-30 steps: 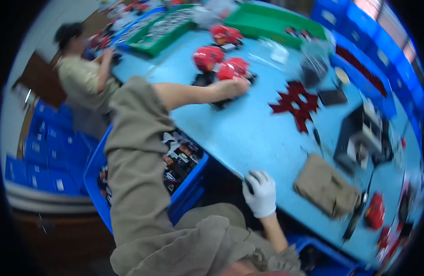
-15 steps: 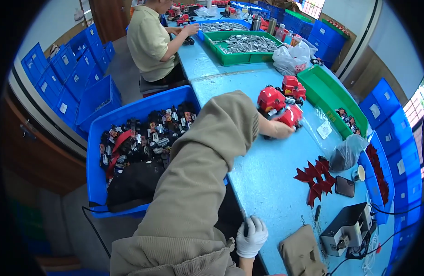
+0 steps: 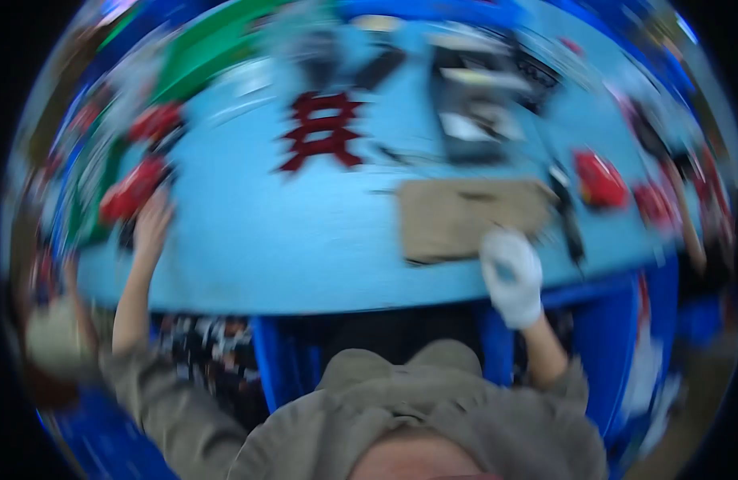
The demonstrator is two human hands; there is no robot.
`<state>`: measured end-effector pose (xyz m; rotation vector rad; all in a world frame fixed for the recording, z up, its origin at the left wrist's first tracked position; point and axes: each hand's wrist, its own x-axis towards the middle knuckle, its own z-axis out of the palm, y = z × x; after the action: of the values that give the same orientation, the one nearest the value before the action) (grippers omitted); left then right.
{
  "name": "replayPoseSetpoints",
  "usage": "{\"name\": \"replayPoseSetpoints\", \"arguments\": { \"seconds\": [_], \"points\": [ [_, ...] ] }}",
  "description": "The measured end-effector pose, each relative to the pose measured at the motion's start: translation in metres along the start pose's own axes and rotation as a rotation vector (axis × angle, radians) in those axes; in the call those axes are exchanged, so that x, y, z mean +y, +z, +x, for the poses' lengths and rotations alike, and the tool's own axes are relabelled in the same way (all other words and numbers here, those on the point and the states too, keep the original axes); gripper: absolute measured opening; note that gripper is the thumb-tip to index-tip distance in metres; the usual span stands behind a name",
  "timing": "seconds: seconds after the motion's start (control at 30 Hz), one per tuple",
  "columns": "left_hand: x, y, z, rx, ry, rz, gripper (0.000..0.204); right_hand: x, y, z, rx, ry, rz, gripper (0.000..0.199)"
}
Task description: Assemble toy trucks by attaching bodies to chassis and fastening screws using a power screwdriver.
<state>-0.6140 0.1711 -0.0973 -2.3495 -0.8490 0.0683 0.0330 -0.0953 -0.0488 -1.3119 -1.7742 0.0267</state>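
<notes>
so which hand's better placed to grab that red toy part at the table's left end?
Left, probably. The bare left hand is stretched out beside the red part, nearly touching. The gloved right hand rests at the table edge by the tan pad, far across. Blur hides finger detail.

Blurred red part (image 3: 133,190) at table's left, beside fingertips

Whole view motion-blurred; left hand (image 3: 153,228) fingers smeared; red parts (image 3: 133,192) indistinct

On the counter (image 3: 305,240) before us, a flat pad (image 3: 465,216) lies right of centre, our right hand (image 3: 511,276) at its near edge. Our left hand (image 3: 151,228) reaches far left, beside a toy car (image 3: 133,190). A branched piece (image 3: 321,132) lies behind, mid-counter.
</notes>
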Motion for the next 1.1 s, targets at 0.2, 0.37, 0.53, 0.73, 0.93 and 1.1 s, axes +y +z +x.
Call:
{"name": "replayPoseSetpoints", "arguments": {
  "seconds": [0.2, 0.37, 0.53, 0.73, 0.93, 1.1],
  "points": [
    [0.108, -0.097, 0.114, -0.185, -0.239, -0.292, 0.052, 0.174, -0.145, 0.001, 0.236, 0.435, -0.925, 0.054],
    [0.204, -0.173, 0.205, 0.029, 0.039, -0.744, 0.05, 0.236, -0.213, -0.022, -0.134, 0.647, -0.909, 0.067],
    [0.281, -0.238, 0.272, 0.266, 0.385, -0.913, 0.044, 0.237, -0.218, -0.042, -0.189, 0.713, -0.813, 0.059],
    [0.36, -0.311, 0.325, 0.36, 0.406, -1.316, 0.046, 0.133, -0.216, -0.056, 0.467, 0.206, -0.874, 0.048],
    [0.4, -0.341, 0.344, -0.095, 0.118, -2.101, 0.058, 0.006, -0.196, -0.073, 0.191, 0.274, -0.502, 0.046],
    [0.377, -0.285, 0.386, 0.386, 0.288, -1.679, 0.067, 0.039, -0.252, -0.21, 0.471, 0.829, -0.408, 0.054]
  ]
}}
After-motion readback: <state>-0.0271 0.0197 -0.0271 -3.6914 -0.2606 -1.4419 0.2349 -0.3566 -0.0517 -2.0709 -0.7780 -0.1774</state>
